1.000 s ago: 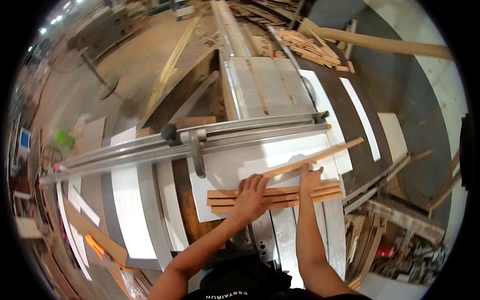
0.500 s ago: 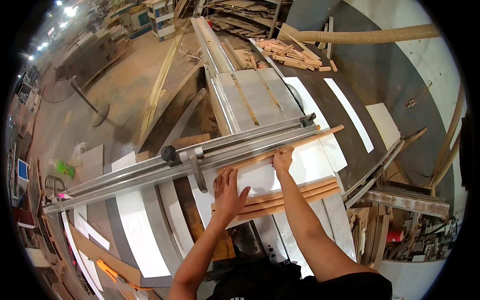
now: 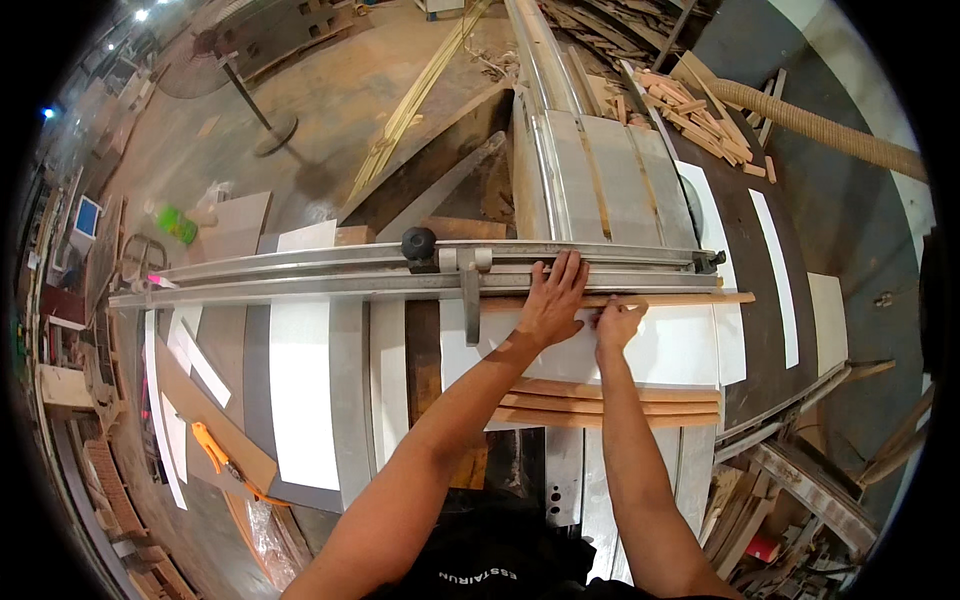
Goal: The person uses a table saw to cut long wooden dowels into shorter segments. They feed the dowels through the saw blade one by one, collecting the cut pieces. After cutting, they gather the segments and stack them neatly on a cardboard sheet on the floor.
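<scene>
A thin wooden strip [image 3: 690, 299] lies along the near side of the metal fence [image 3: 360, 285], its right end sticking out past the fence. The strip's left end sits close by the flip stop [image 3: 471, 305]; I cannot tell whether they touch. My left hand [image 3: 552, 302] is open, fingers stretched over the strip and onto the fence. Just right of it, my right hand [image 3: 618, 325] is closed with its fingertips gripping the strip. Below both hands is a white panel [image 3: 560, 355], with several more wooden strips [image 3: 610, 408] side by side along its near edge.
A round saw blade [image 3: 690, 205] shows partly beyond the fence, beside the sliding table [image 3: 610, 180]. Short wood offcuts [image 3: 700, 120] are heaped at the far right. A black knob [image 3: 418, 243] tops the fence. An orange air gun [image 3: 210, 445] lies at left.
The view has turned, so the fence now runs nearly level. My left hand has moved up from the white panel onto the fence. The strip has slid left toward the flip stop.
</scene>
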`<state>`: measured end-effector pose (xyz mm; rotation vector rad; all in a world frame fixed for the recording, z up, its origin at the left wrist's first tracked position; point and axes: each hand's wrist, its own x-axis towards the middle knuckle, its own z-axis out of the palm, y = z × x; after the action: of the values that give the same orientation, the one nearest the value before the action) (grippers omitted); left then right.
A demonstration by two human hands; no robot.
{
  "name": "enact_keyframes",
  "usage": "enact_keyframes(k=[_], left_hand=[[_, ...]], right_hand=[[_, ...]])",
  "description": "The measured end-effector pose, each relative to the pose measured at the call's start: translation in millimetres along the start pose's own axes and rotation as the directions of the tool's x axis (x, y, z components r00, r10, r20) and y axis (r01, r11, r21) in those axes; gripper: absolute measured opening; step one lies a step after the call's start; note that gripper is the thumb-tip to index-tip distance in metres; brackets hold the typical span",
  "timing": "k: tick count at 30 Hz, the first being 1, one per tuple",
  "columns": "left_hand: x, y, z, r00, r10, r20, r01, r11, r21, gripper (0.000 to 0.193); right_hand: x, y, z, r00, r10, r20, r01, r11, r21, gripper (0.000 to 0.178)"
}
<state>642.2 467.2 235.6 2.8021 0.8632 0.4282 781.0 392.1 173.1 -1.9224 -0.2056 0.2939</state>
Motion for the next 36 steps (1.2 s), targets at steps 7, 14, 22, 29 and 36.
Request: enact_keyframes(k=[7,14,22,29,36], left_hand=[[-1,-11,17,0.991,0.000,-0.137,0.011,0.997,0.080,0.099],[7,-5,25,0.995,0.014,-0.096,-0.003,0.993,0.117,0.087],[8,4,17,0.997,-0.033,-0.067,0.036,0.999,0.039,0.081],[25,16,4,0.992,-0.064,-0.113,0.065,0.998,0.007,0.079],[40,26,19,0.992,-0.072,-0.101,0.072,0.997,0.001,0.078]], right_hand=[[-28,-42,9,0.998,0.026,0.064,-0.020,0.997,-0.079,0.082],[-3,-26,-30,0.959,0.197,0.205,-0.235,0.955,0.182,0.074],[104,-19,-63,0.973,0.225,-0.056,-0.227,0.974,-0.022,0.071],[83,-27,-62,0.986,0.163,-0.027,-0.164,0.985,-0.048,0.072],[83,-25,-64,0.990,0.129,-0.049,-0.130,0.991,-0.017,0.069]])
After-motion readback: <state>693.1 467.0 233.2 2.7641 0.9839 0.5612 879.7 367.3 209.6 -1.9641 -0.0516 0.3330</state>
